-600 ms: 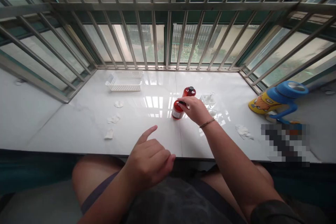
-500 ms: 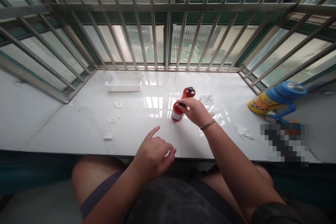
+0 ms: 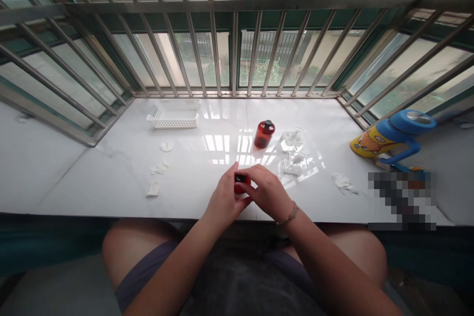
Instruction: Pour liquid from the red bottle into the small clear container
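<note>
Close to the front edge of the white tabletop, a small red bottle with a black cap is between my two hands. My left hand is wrapped round the bottle's body from the left. From the right, my right hand has its thumb and fingers closed on the black cap. Much of the bottle is hidden behind my fingers. Farther back, a second red bottle with a black cap stands upright, apart from both hands. Right of it sit clear containers, one with something white on it.
A white perforated basket lies at the back left. Several white scraps are on the left, and a crumpled white piece lies on the right. A yellow and blue water bottle leans at right. Metal window bars rise behind the tabletop.
My right hand has brought the nearer red bottle toward the table's front edge. My left hand, open before, has closed round it. The clear containers behind are now uncovered.
</note>
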Demonstrator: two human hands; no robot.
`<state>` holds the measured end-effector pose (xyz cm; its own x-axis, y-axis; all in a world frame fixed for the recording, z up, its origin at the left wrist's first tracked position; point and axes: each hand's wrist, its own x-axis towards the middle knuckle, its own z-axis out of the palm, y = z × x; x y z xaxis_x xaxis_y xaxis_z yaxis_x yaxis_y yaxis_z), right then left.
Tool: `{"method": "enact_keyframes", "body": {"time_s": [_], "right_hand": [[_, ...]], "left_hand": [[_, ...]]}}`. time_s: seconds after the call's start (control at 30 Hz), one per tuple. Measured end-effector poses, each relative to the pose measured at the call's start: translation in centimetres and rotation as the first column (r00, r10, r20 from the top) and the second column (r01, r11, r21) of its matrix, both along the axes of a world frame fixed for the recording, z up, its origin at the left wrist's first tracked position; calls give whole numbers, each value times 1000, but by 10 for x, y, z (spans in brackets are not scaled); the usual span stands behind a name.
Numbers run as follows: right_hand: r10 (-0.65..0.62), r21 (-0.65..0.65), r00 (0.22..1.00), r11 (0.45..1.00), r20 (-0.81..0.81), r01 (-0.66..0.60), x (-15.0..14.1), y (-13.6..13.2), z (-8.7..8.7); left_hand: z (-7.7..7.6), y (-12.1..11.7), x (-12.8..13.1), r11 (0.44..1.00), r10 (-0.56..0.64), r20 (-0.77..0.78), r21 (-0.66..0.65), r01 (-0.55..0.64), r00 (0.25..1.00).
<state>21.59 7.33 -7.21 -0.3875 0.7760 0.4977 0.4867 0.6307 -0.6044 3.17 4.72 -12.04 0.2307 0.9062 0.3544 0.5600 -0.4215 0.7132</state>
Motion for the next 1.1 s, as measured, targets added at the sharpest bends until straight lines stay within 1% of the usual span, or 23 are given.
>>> {"method": "enact_keyframes", "body": {"time_s": [0.07,0.17,0.37,0.43,0.5,0.57,0.6,0.67,0.77,0.8,0.87,0.97,1.03,1.1], "right_hand": [[-71,-26,997,997,-35,70,-4,-10,-2],[-139,-55,987,989,-81,135,-5,-22,-4],[-322,-64,939,947,-125,316,3,-45,-4],[-312,-123,937,947,-159,295,4,-49,-4],[-247,-227,944,954,-217,197,4,-50,-5],[-173,-331,948,940,-267,79,3,-51,-6],[-159,-360,946,932,-282,49,3,-51,-7],[-190,-374,937,925,-294,70,3,-50,-9],[-286,-357,911,918,-296,172,3,-50,-11],[-295,-352,908,918,-299,182,3,-50,-11],[-274,-345,912,925,-306,162,1,-50,-12],[-216,-368,923,925,-318,90,-1,-51,-13],[-237,-375,922,920,-305,113,-2,-50,-15],[-288,-352,915,919,-284,180,-3,-49,-16]], "left_hand": [[-5,5,2,1000,-5,39,4,5,999],[-9,7,3,1000,-25,65,8,25,998],[-7,7,2,999,-36,52,-28,38,998],[-7,7,3,999,-29,47,-28,31,998],[-8,7,3,1000,-18,52,-22,19,998],[-8,7,4,1000,-12,61,-19,13,998],[-8,7,4,1000,-14,64,-20,15,998],[-7,7,4,1000,-17,62,-24,19,998],[-4,6,5,999,-13,54,-33,14,998],[-4,6,5,999,-10,53,-34,12,999],[-4,6,5,999,-7,51,-33,9,999],[-7,7,5,999,-8,52,-31,9,999],[-8,7,5,1000,-8,57,-29,10,998],[-9,7,5,1000,-6,59,-29,7,998]]}}
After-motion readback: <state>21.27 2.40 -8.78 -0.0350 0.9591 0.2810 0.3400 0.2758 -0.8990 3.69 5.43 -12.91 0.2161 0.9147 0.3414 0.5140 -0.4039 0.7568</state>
